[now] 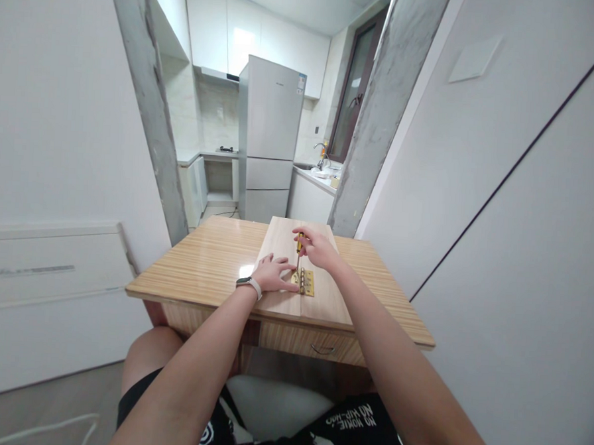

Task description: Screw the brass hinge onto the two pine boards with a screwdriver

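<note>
Two pale wooden boards lie side by side on the striped wooden table. A brass-coloured hinge rests across the seam between them. My right hand grips a screwdriver with a yellow and black handle, held upright, its tip down at the hinge's left leaf. My left hand lies on the left board with fingers spread, thumb and fingertips at the hinge's left leaf, partly covering it. A watch is on the left wrist.
The striped table has a drawer with a metal handle at its front edge. My legs are below it. Beyond stand a grey fridge and a counter with a sink. A white wall panel rises at the right.
</note>
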Available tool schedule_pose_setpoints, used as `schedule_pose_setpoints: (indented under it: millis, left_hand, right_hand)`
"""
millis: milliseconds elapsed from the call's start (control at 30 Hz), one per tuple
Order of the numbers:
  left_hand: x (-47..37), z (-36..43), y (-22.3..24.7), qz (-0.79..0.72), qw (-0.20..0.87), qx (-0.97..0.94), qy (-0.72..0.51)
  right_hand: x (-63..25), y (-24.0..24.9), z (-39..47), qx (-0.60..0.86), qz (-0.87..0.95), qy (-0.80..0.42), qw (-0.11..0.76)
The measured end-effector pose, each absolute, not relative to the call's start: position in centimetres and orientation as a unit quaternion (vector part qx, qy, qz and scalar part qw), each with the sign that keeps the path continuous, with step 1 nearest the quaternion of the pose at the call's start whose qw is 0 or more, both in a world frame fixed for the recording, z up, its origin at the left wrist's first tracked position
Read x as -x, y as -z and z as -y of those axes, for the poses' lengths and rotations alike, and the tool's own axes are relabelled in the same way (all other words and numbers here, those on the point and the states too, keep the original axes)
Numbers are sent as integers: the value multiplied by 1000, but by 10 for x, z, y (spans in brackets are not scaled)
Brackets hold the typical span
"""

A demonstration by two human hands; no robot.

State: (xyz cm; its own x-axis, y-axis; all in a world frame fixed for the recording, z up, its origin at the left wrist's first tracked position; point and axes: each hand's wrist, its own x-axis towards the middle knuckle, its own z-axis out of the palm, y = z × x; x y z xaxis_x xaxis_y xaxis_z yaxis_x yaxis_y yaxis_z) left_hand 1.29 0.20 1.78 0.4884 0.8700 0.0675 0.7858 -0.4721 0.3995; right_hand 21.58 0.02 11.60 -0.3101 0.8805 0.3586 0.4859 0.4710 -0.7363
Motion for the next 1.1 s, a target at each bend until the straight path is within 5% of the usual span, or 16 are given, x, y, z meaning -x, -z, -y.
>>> schedule_pose_setpoints:
  millis: [533, 833, 1100]
  left_hand:
    - [-14, -13, -9, -485, 180, -834, -191]
    - [-33, -8, -41, -387, 148, -758, -503]
    - [-60, 4, -85, -323, 116, -762, -549]
  right_hand:
    - [-210, -118, -1, 522, 758, -45, 389]
    - [-213, -119, -3, 504, 753, -62, 418]
    - [-211, -120, 7, 492, 753, -73, 431]
